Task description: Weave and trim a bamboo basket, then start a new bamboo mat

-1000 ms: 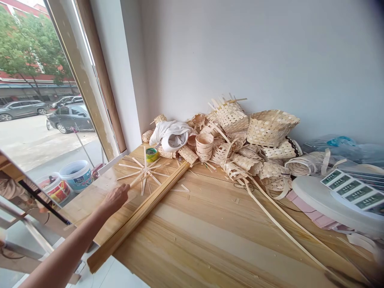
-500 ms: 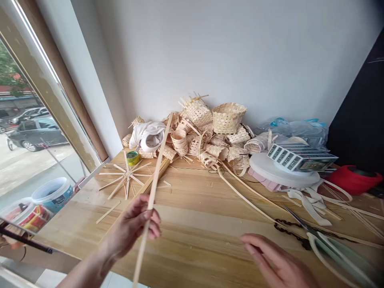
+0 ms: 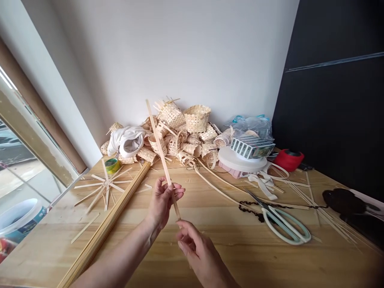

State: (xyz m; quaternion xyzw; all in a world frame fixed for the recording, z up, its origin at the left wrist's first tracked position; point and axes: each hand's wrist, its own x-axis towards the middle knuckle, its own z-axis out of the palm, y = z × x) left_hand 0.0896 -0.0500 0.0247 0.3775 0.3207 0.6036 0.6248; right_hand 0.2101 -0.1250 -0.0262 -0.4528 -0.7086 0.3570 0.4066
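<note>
Between thumb and fingers, my left hand (image 3: 164,200) grips a long flat pale strip (image 3: 160,150), which stands nearly upright and leans a little left at its top. My right hand (image 3: 195,244) is lower and to the right, with its fingertips pinched on the strip's bottom end. Left of my left hand, a bundle of long thin strips (image 3: 112,220) lies slanting over the wooden table (image 3: 240,260). Beyond the bundle is a star of crossed strips (image 3: 107,184).
Woven baskets (image 3: 197,119) pile against the wall, beside a white cloth (image 3: 126,140) and green tape (image 3: 112,165). Right of my hands lie scissors (image 3: 285,226) and a dark braided cord (image 3: 249,208). Behind them are boxes (image 3: 252,147) on a round white stand (image 3: 241,162) and a red spool (image 3: 288,160).
The view has turned to the right. My right hand has moved in to the strip and closed on its lower end. The strip's top now leans left instead of right.
</note>
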